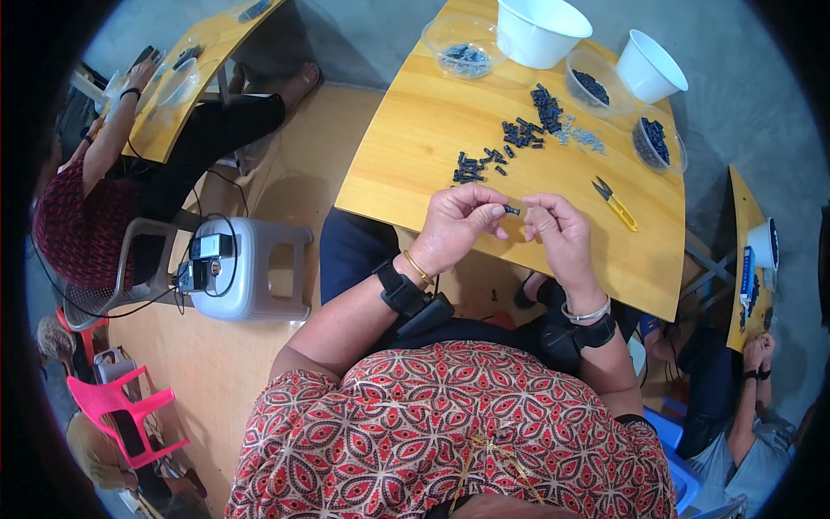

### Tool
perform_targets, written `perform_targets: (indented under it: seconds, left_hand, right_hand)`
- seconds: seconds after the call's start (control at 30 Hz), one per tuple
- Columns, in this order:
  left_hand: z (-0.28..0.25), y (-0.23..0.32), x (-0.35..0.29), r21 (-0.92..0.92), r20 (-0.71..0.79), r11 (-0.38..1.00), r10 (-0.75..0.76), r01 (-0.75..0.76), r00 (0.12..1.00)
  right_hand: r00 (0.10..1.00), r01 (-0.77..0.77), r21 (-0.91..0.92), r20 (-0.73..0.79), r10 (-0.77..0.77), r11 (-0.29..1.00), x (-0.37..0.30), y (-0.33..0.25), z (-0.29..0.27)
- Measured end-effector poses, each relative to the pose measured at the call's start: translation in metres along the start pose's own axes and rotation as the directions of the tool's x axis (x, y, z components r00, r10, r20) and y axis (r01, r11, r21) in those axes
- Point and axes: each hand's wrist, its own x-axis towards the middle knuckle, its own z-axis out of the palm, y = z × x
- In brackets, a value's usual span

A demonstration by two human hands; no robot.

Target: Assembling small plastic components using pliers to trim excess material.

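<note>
My left hand (464,222) pinches a small black cylindrical piece (512,210) between thumb and forefinger, above the table's near edge. Just to its right, my right hand (558,232) is closed in a pinch, close to the end of that piece; whatever its fingertips hold is too small to make out. Beyond my hands lie a near pile of black pieces (468,169), more black pieces (523,133) further back and a scatter of small clear bits (581,136). Yellow-handled snips (616,204) rest on the wood to the right.
On the wooden table (398,130) stand a clear bowl of pale bits (465,59), white tubs (540,35) and clear bowls of black pieces (654,143). A grey stool (251,268) carrying small devices and cables is at left. Other people sit at tables on both sides.
</note>
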Motion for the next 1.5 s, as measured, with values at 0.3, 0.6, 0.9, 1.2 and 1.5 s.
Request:
perform_targets:
  seconds: [0.3, 0.6, 0.9, 1.2, 1.5]
  left_hand:
    - [0.006, 0.005, 0.0, -0.05, -0.021, 0.998, -0.026, 0.025, 0.999]
    - [0.025, 0.005, 0.004, 0.365, 0.021, 0.913, 0.189, -0.183, 0.982]
    - [0.025, -0.006, 0.018, 0.823, 0.309, 0.341, 0.403, -0.454, 0.862]
    - [0.025, -0.009, 0.018, 0.815, 0.36, 0.299, 0.41, -0.496, 0.838]
    - [0.026, -0.009, 0.012, 0.827, 0.368, 0.269, 0.404, -0.494, 0.837]
  right_hand:
    - [0.997, 0.057, -0.198, 0.054, -0.047, 0.979, -0.003, -0.001, 0.001]
    - [0.944, 0.314, -0.423, 0.039, -0.329, 0.85, -0.003, 0.001, -0.006]
    - [0.896, 0.363, -0.76, 0.125, -0.427, 0.539, -0.003, 0.012, -0.014]
    - [0.882, 0.398, -0.837, 0.236, -0.408, 0.375, -0.014, 0.001, -0.012]
    - [0.923, 0.205, -0.641, -0.125, -0.364, 0.739, 0.037, 0.011, 0.006]
